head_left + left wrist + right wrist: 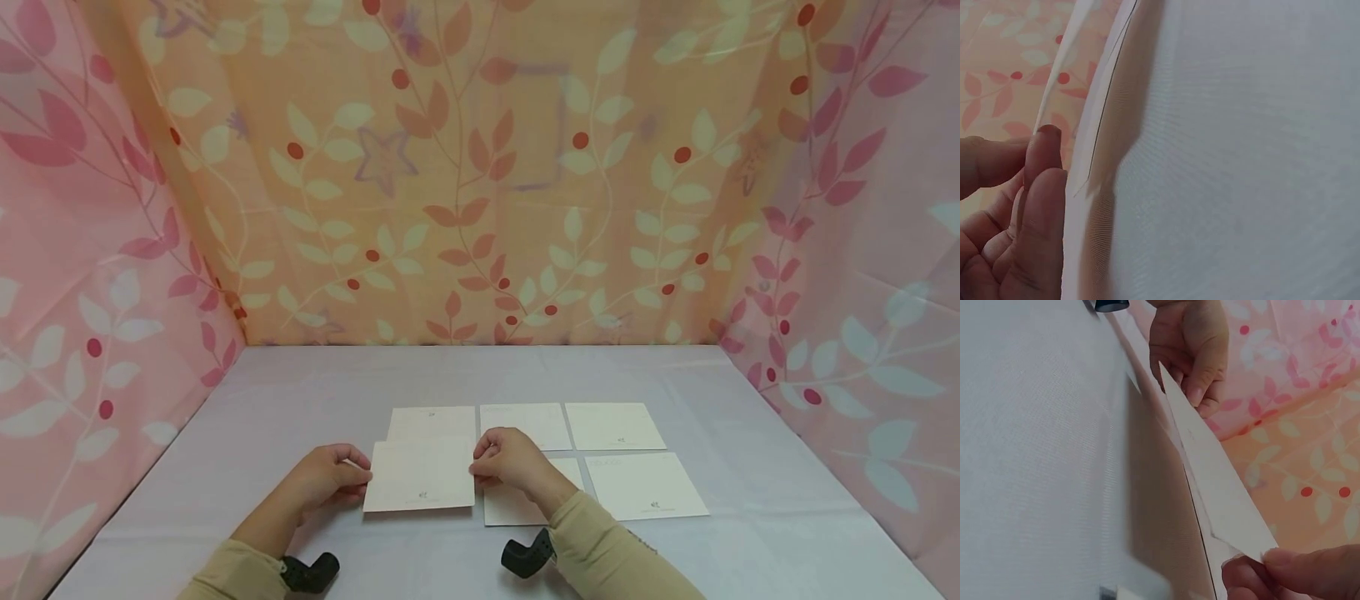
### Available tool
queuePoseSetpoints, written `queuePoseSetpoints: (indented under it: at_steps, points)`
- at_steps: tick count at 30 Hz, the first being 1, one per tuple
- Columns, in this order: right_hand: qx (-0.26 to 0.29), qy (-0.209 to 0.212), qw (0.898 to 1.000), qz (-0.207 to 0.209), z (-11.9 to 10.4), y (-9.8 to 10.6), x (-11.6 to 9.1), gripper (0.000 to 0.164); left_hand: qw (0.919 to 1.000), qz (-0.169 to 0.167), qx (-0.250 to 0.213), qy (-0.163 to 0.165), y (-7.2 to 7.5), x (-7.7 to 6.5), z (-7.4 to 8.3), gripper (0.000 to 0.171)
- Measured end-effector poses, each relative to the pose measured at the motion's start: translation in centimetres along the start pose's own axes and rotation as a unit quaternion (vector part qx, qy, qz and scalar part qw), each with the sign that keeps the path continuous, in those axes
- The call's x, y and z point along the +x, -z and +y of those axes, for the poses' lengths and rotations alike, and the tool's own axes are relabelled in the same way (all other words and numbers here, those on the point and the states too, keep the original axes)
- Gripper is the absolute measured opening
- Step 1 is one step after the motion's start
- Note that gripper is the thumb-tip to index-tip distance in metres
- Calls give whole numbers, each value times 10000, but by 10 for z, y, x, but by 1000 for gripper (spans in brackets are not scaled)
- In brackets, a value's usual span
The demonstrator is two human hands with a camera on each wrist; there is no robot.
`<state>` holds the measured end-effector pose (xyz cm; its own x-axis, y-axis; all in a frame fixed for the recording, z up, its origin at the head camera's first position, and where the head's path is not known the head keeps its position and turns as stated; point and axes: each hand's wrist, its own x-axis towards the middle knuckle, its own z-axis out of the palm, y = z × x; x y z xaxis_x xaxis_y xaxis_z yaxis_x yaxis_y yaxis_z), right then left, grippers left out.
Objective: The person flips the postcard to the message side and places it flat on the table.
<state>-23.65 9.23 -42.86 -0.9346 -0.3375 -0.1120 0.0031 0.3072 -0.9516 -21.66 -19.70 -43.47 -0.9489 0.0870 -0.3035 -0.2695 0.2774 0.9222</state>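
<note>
Between both hands a cream card (420, 475) with a small printed mark near its lower edge is held a little above the table. My left hand (330, 477) pinches its left edge between thumb and fingers. At the opposite edge my right hand (517, 467) pinches it likewise. Seen in the right wrist view, the card (1216, 481) is raised off the surface and tilted. Behind it lies another card (431, 421), partly covered. Beneath my right wrist a lower-row card (510, 506) is partly hidden.
Further cards lie flat in two rows: one at top middle (536, 421), an upper right card (615, 425) and a lower right card (647, 485). White cloth covers the table (300, 379). Leaf-patterned curtains (465, 208) enclose the back and sides. Black wrist devices (527, 554) sit by both sleeves.
</note>
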Motion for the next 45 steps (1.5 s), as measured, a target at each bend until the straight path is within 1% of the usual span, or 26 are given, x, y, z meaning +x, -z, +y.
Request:
queuePoseSetpoints:
  at_steps: [4,12,18,23,26,30,37,45]
  points:
    - [-125,-47,9999,-28,1,-1,0,12,9998,3,178,50,-2,-2,0,14]
    - [-284,-207,9994,-51,2,-2,-2,8,9986,150,414,297,-5,-4,1,11]
    - [-311,-246,9990,-212,3,1,-3,6,9960,209,760,419,-8,-6,2,10]
    - [-305,-211,9986,-379,4,4,-4,6,9942,246,907,531,-10,-8,4,12]
    - [-293,-182,9982,-486,4,6,-4,7,9934,271,954,574,-10,-8,5,12]
    - [-386,-182,9976,-539,4,7,-5,8,9936,196,934,601,-10,-8,5,12]
    - [-523,-370,9961,-611,2,9,-7,7,9943,18,836,654,-8,-8,6,14]
    - [-396,-564,9945,-795,3,9,-7,8,9941,24,862,658,-9,-8,6,14]
